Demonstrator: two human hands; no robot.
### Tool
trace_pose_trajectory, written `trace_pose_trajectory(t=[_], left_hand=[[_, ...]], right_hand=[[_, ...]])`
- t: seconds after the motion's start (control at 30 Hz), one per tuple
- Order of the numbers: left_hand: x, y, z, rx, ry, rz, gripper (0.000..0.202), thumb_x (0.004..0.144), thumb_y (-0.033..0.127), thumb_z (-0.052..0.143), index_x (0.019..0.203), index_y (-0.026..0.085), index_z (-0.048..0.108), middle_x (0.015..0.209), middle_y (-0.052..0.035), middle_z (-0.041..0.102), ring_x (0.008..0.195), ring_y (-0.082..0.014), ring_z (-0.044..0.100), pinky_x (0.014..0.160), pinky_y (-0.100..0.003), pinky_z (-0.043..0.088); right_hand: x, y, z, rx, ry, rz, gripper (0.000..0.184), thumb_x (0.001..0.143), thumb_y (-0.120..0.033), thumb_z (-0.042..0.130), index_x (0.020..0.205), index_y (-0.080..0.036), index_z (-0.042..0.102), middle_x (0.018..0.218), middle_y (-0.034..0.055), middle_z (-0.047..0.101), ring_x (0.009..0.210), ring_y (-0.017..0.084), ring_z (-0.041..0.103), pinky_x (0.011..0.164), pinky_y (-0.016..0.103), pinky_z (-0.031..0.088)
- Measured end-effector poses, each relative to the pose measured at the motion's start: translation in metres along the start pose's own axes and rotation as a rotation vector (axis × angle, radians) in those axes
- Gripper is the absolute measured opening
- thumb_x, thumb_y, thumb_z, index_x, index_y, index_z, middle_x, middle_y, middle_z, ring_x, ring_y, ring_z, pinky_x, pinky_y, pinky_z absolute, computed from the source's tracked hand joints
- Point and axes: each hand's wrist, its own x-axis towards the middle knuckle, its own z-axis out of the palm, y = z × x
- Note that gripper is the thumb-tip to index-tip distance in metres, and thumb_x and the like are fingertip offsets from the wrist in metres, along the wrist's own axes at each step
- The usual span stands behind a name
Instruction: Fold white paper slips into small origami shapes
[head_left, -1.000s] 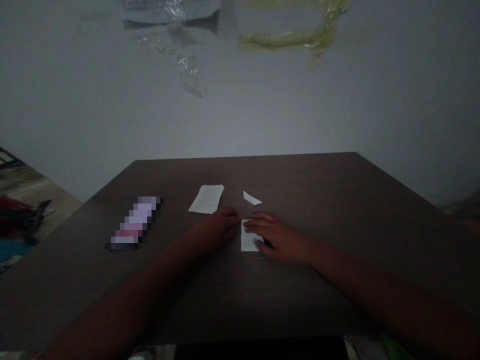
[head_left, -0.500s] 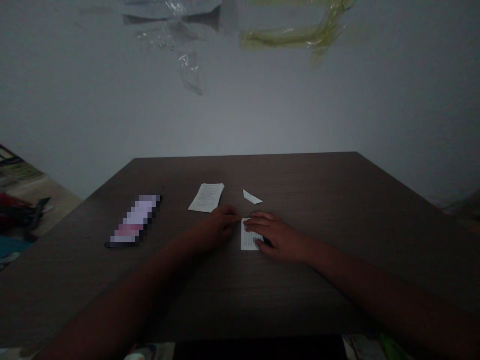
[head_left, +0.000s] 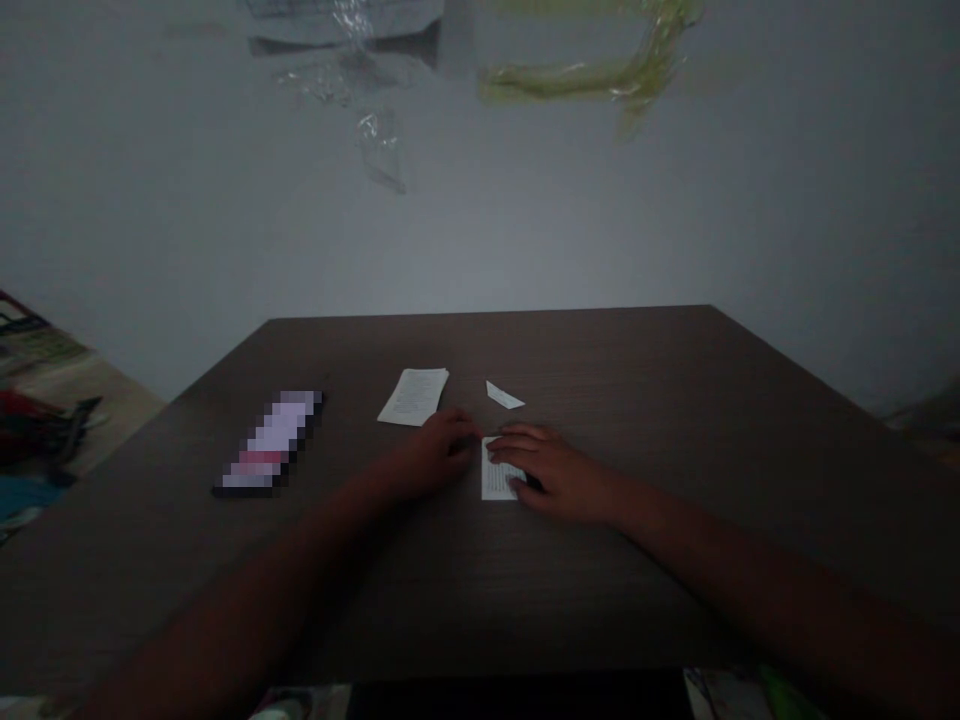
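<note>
A small sheet of printed paper [head_left: 495, 485] lies flat on the brown table in front of me. My right hand [head_left: 551, 470] rests on it, palm down with the fingers spread, covering its right side. At the sheet's upper left corner is my left hand [head_left: 446, 450], its fingers bent and the thumb apart from them. I see nothing in its grasp; whether a fingertip touches the corner is unclear. Just beyond the left hand lies a stack of printed sheets [head_left: 415, 397]. A small folded piece of white paper [head_left: 505, 396] lies beyond the right hand.
On the left of the table [head_left: 637, 370] lies a phone [head_left: 274, 440] with a blurred screen. A pale wall [head_left: 480, 220] stands behind the table's far edge, with strips of tape on it. Red and blue items are off to the lower left.
The left index finger, earlier stretched to the sheet's upper left corner, has drawn back and bent slightly. The right hand and the papers stay in place.
</note>
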Motion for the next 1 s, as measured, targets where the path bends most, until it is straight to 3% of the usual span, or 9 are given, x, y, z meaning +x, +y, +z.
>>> trace_pose_trajectory(t=[0.1, 0.23, 0.4, 0.6, 1.0], left_hand=[[0.003, 0.002, 0.008, 0.011, 0.083, -0.057, 0.016, 0.113, 0.026, 0.083, 0.127, 0.024, 0.091, 0.141, -0.0109, 0.086, 0.133, -0.0338, 0.086, 0.127, -0.049, 0.073], [0.004, 0.003, 0.015, 0.046, 0.121, -0.074, 0.015, 0.115, 0.031, 0.086, 0.128, 0.024, 0.087, 0.141, -0.0111, 0.085, 0.137, -0.0361, 0.083, 0.13, -0.053, 0.071], [0.006, 0.0, 0.018, 0.054, 0.123, -0.075, 0.012, 0.115, 0.028, 0.085, 0.126, 0.024, 0.088, 0.14, -0.0102, 0.085, 0.133, -0.0338, 0.083, 0.127, -0.051, 0.071], [0.006, -0.002, 0.017, 0.044, 0.117, -0.073, 0.014, 0.112, 0.028, 0.088, 0.126, 0.027, 0.09, 0.143, -0.0105, 0.087, 0.135, -0.0345, 0.084, 0.13, -0.053, 0.071], [0.003, 0.0, 0.016, 0.009, 0.132, -0.06, 0.012, 0.113, 0.027, 0.083, 0.123, 0.026, 0.09, 0.145, -0.0122, 0.086, 0.139, -0.0359, 0.084, 0.134, -0.053, 0.07]], right_hand=[[0.0, 0.001, 0.001, 0.002, -0.001, -0.001, 0.051, 0.121, -0.02, 0.079, 0.171, -0.029, 0.083, 0.177, 0.016, 0.084, 0.176, 0.038, 0.07, 0.15, 0.069, 0.054], [-0.001, 0.0, 0.001, 0.012, 0.001, 0.001, 0.052, 0.121, -0.021, 0.08, 0.173, -0.031, 0.083, 0.176, 0.0139, 0.085, 0.175, 0.037, 0.071, 0.15, 0.066, 0.055], [0.0, 0.001, 0.001, 0.014, 0.014, 0.004, 0.045, 0.125, -0.024, 0.077, 0.17, -0.029, 0.084, 0.176, 0.0144, 0.085, 0.173, 0.035, 0.072, 0.149, 0.065, 0.056], [0.005, 0.012, 0.002, 0.012, 0.082, 0.01, 0.031, 0.128, -0.02, 0.072, 0.147, -0.03, 0.094, 0.156, 0.0115, 0.094, 0.148, 0.031, 0.086, 0.138, 0.059, 0.066], [0.006, 0.014, 0.002, 0.016, 0.11, 0.026, 0.028, 0.127, -0.022, 0.076, 0.147, -0.029, 0.095, 0.155, 0.012, 0.094, 0.149, 0.032, 0.086, 0.138, 0.061, 0.066]])
